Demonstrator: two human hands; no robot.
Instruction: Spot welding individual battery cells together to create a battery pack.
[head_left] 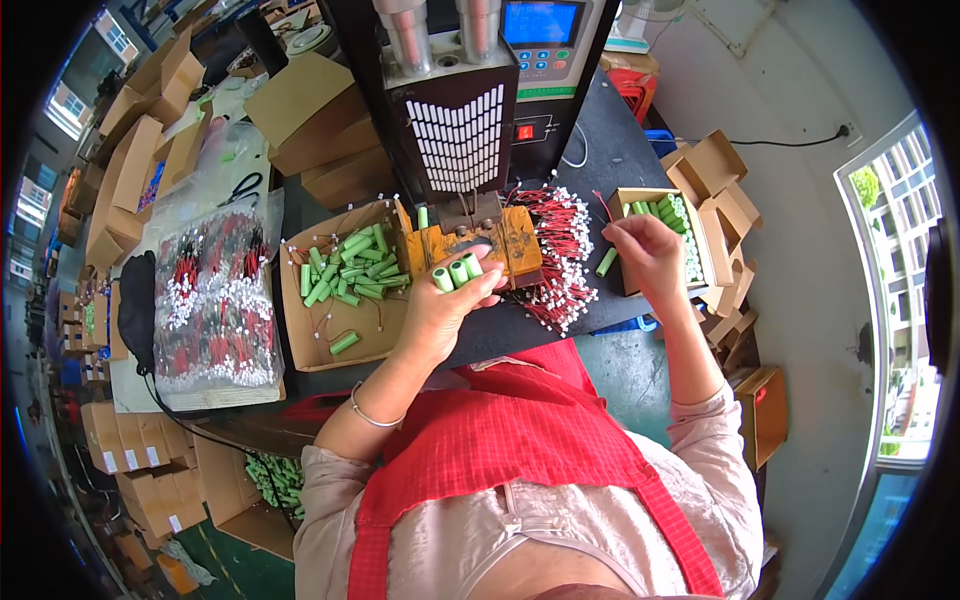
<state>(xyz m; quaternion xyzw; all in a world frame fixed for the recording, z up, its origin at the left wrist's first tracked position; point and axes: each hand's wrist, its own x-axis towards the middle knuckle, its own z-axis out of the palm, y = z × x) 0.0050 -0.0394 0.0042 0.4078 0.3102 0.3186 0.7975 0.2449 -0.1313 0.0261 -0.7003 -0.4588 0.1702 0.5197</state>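
My left hand is closed around three green battery cells, held in front of a worn yellow block under the black spot-welding machine. My right hand is raised over the near edge of the small cardboard box at the right, thumb and fingers pinched. A thin red wire sticks up from its fingertips. Just below them lies a single green cell. Another cell stands at the left end of the yellow block. Beside the block spreads a heap of red and black wires with white connectors.
Left of the machine, an open cardboard tray holds loose green cells. The small box at right holds cells in rows. Bagged wire leads and black scissors lie farther left. A box of cells sits low at left.
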